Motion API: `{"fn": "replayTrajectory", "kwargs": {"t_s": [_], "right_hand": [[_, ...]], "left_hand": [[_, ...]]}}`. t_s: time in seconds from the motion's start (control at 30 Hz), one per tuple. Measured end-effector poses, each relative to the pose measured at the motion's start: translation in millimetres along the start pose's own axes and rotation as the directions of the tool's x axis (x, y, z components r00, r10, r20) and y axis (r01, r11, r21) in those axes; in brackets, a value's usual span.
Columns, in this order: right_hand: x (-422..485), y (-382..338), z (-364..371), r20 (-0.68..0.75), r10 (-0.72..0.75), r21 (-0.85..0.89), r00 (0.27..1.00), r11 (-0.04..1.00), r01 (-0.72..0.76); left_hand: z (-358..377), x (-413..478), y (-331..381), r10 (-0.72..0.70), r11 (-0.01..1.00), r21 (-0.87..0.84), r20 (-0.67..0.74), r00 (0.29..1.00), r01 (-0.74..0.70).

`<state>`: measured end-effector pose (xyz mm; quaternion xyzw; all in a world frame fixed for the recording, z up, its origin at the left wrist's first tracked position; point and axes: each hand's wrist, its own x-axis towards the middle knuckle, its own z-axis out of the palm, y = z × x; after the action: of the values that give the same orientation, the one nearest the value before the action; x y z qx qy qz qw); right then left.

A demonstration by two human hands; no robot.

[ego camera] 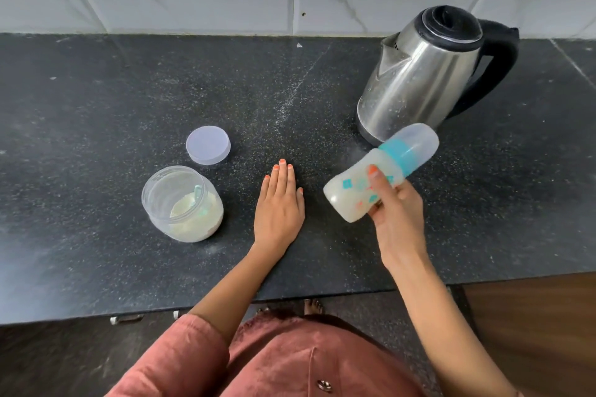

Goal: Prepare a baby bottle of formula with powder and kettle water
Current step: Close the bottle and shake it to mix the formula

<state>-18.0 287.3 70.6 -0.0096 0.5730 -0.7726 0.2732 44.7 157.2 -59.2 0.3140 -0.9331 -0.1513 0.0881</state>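
Baby bottle (353,193) is in my right grip (398,213), held in the air above the table (129,90), just in front of the steel kettle (425,74). It is tilted: its clear cap (421,138) points up and away toward the kettle's base, and its bottom points down toward my left. My thumb lies across the printed side and my fingers curl under it, so this grip is wrapped round the body. A teal ring (398,153) joins the cap to the body, which looks milky white.

My left grip (279,203) lies flat on the table, palm down, fingers straight and holding nothing, between the bottle and the open powder jar (183,203). The jar stands upright with pale powder in its lower part and a teal scoop (198,195) inside. Its lid (208,145) lies on the table just behind it.
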Motion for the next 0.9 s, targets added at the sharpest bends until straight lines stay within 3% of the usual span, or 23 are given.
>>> {"fn": "replayTrajectory", "kwargs": {"t_s": [0.13,0.2,0.33,0.4,0.57,0.77,0.9], "right_hand": [[-16,11,-4,0.21,0.142,-0.331,0.967,0.941,-0.066],[-20,11,-7,0.264,0.183,-0.404,0.947,0.913,-0.064],[-1,-1,-7,0.064,0.048,-0.054,0.997,0.998,-0.044],[2,-3,-5,0.045,0.016,0.029,0.999,0.999,-0.017],[-18,9,-9,0.271,0.185,-0.364,0.945,0.928,-0.077],[4,-3,-9,0.033,0.043,-0.045,0.999,0.998,-0.042],[-5,7,-9,0.155,0.113,-0.348,0.981,0.936,-0.053]], "left_hand": [[0,0,0,0.008,1.0,0.003,-0.003,1.0,-0.008],[1,0,0,0.001,1.0,0.004,0.0,1.0,-0.001],[2,1,-1,0.0,1.0,0.014,0.003,1.0,0.0],[3,0,-1,0.003,1.0,0.017,-0.002,1.0,-0.003],[3,0,-1,0.011,0.999,0.032,-0.005,1.0,-0.011],[2,0,-1,0.002,1.0,0.028,-0.005,1.0,-0.002],[3,0,-1,0.011,0.999,0.036,-0.011,1.0,-0.01]]}}
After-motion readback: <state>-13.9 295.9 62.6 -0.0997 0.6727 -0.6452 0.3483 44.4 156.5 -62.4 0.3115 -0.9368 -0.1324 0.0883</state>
